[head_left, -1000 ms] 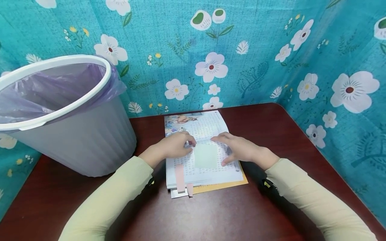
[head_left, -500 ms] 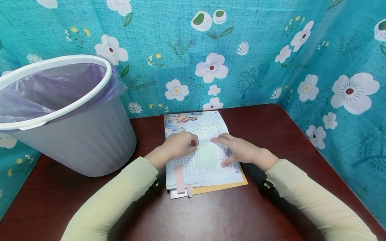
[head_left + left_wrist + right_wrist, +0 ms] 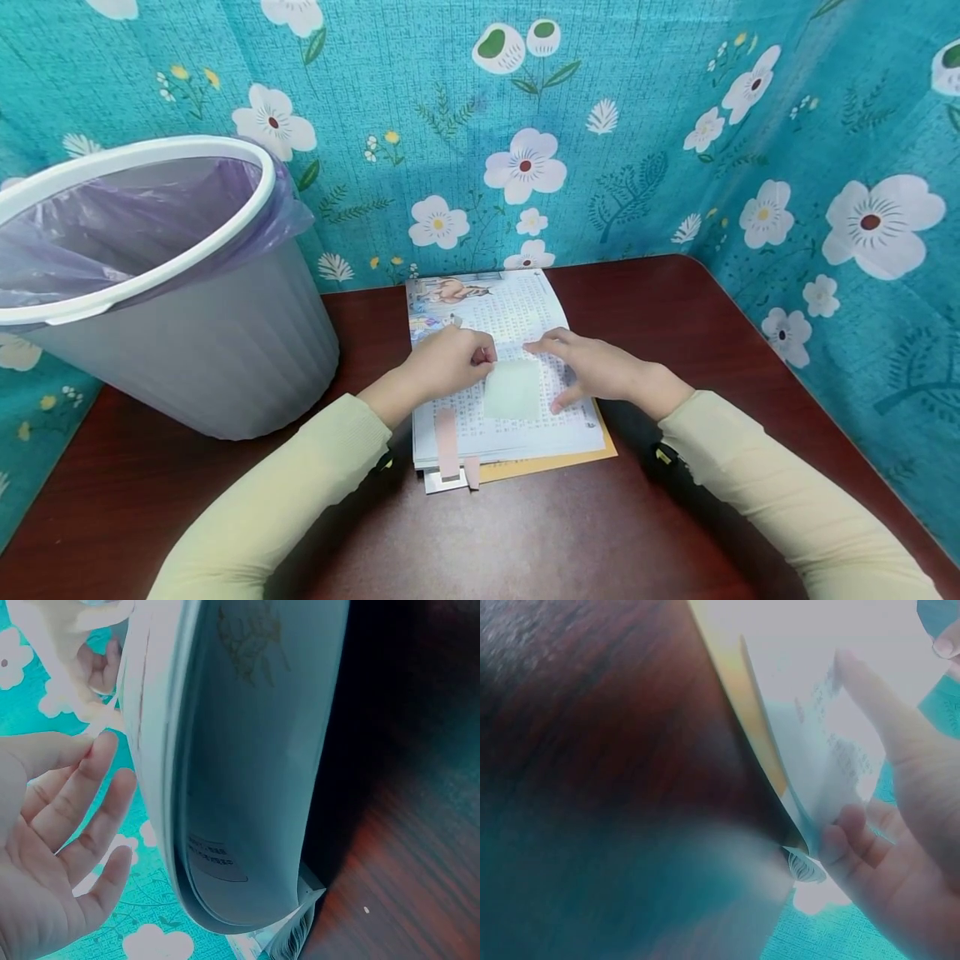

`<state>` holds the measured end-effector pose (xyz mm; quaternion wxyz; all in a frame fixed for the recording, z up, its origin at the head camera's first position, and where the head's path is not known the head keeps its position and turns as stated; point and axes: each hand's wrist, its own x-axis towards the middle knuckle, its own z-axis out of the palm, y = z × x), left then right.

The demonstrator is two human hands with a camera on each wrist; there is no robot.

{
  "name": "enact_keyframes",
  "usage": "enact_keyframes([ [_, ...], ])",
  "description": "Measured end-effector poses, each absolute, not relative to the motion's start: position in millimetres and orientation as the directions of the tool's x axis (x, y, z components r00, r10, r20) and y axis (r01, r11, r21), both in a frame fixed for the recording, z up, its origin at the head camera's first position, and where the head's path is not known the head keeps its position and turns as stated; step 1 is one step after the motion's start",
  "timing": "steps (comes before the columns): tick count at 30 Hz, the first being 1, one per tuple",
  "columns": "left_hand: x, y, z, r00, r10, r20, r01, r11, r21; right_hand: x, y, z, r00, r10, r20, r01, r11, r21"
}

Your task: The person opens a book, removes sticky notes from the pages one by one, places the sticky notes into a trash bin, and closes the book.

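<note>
An open book (image 3: 525, 308) with printed text and a picture lies on the dark wooden table. On its page sits a pale green sticky note (image 3: 512, 392). My left hand (image 3: 448, 362) pinches the note's upper left corner between thumb and index finger; in the left wrist view the left hand (image 3: 64, 817) shows its thumb and index fingertips meeting on a thin pale edge. On the other side of the note my right hand (image 3: 603, 372) rests on the page, thumb and fingers spread apart. Its thumb and fingertips touch the paper in the right wrist view.
A grey trash bin (image 3: 225, 350) with a purple liner stands at the left. Pink paper strips (image 3: 447, 442) stick to the book's lower left, and a yellow sheet (image 3: 555, 468) shows underneath. Blue flowered cloth (image 3: 450, 167) hangs behind the table (image 3: 525, 542).
My left hand has shifted slightly right, and its fingertips have come together at the note's corner. The right hand has stayed in place.
</note>
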<state>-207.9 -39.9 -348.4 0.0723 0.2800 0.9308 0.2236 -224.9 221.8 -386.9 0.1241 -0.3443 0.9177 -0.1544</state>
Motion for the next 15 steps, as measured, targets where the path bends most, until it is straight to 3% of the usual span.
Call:
enact_keyframes([
  [15,-201.7,-38.0,-340.1,-0.838,0.546,0.014,0.472,0.712,0.519,-225.9,220.8,-384.2,-0.736,-0.663,-0.136,-0.588,0.725,-0.358],
])
